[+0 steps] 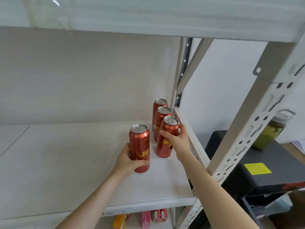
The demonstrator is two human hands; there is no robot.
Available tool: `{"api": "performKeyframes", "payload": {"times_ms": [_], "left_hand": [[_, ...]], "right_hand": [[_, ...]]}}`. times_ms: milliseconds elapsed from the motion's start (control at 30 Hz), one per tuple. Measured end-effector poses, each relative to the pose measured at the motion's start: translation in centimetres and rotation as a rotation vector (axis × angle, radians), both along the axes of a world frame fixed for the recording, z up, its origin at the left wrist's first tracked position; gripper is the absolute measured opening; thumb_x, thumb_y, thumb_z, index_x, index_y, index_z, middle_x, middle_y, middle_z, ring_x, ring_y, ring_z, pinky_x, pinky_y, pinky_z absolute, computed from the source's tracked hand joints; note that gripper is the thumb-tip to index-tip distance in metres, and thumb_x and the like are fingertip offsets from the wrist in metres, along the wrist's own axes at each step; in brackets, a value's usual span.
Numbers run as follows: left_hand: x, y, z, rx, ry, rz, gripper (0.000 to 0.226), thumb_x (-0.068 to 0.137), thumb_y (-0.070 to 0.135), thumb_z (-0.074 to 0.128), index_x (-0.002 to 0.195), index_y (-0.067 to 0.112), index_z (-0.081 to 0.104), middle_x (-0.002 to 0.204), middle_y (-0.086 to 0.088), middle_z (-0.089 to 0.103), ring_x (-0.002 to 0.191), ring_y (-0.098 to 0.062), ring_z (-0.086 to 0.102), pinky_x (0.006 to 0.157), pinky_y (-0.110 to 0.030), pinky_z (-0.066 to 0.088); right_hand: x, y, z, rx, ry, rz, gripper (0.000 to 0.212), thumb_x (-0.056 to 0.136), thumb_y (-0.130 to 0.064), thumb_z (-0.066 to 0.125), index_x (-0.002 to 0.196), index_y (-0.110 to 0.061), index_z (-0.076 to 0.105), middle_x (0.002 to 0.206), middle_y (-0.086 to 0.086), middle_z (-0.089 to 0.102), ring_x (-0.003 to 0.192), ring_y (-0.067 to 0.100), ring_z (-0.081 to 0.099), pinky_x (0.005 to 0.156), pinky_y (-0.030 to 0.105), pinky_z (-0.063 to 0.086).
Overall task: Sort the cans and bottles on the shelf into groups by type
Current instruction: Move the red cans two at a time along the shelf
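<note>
Several tall red cans with gold lettering stand upright on the white shelf [66,162]. My left hand [127,160] grips the lower part of one red can [140,144], which stands alone to the left of the others. My right hand [177,141] holds the front can [166,142] of a row at the shelf's right edge, fingers curled round its upper half. Behind it stand a second can [162,119] and a third can [159,104], lined up toward the back wall.
A white metal upright [247,121] and side rail [189,129] bound the shelf on the right. Beyond them a dark box [272,162] carries a jar of green liquid [270,133]. Small packets [146,219] lie on the shelf below. Another shelf board [148,30] hangs overhead.
</note>
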State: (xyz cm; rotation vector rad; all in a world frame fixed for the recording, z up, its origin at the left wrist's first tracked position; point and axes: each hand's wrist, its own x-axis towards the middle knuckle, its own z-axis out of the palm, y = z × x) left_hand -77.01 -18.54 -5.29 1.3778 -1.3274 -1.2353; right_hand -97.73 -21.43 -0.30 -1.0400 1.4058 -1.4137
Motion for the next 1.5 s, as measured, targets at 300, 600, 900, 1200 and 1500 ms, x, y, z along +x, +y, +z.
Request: {"api": "performKeyframes", "payload": {"times_ms": [300,600,900,1200,1500], "left_hand": [[0.5,-0.8,-0.7,-0.036,-0.052,0.010,0.075,0.039,0.027,0.091,0.107,0.037,0.061,0.100,0.012,0.073,0.093,-0.007,0.069,0.083,-0.033,0.056],[0.8,-0.6,-0.8,-0.044,-0.084,-0.038,0.082,0.040,0.025,0.091,0.114,0.034,0.058,0.106,0.010,0.072,0.097,-0.007,0.069,0.089,-0.037,0.056],[1.4,-0.2,0.3,-0.008,-0.087,-0.087,0.081,0.042,0.032,0.089,0.117,0.028,0.059,0.114,0.004,0.069,0.104,-0.013,0.066,0.088,-0.030,0.053],[2.1,0.4,2.8,0.047,0.013,-0.112,0.073,0.046,0.060,0.077,0.110,0.028,0.061,0.117,-0.001,0.065,0.107,-0.019,0.065,0.096,-0.043,0.053],[0.7,1.4,2.7,0.051,0.012,-0.141,0.069,0.048,0.064,0.076,0.106,0.029,0.062,0.117,-0.001,0.064,0.109,-0.020,0.064,0.092,-0.047,0.055]], "right_hand": [[0.5,-1.1,-0.8,-0.045,0.048,-0.013,0.054,0.063,-0.025,0.091,0.099,-0.034,0.050,0.102,-0.011,0.066,0.088,0.003,0.066,0.070,0.022,0.053],[0.6,-0.3,-1.3,-0.072,0.009,0.026,0.059,0.068,-0.027,0.089,0.115,-0.028,0.053,0.109,-0.008,0.067,0.093,0.002,0.065,0.066,0.016,0.051],[-0.4,4.9,-5.1,0.083,-0.143,-0.103,0.042,0.086,-0.039,0.071,0.123,-0.034,0.052,0.112,-0.012,0.057,0.104,0.008,0.057,0.091,0.034,0.047],[2.0,8.6,-6.9,0.113,0.077,-0.024,0.040,0.085,-0.020,0.074,0.117,-0.032,0.054,0.111,-0.008,0.063,0.104,0.011,0.061,0.085,0.028,0.052],[5.2,9.2,-6.6,0.064,0.223,0.236,0.073,0.072,-0.025,0.085,0.133,-0.035,0.046,0.122,-0.011,0.057,0.111,0.005,0.054,0.085,0.018,0.049]]}}
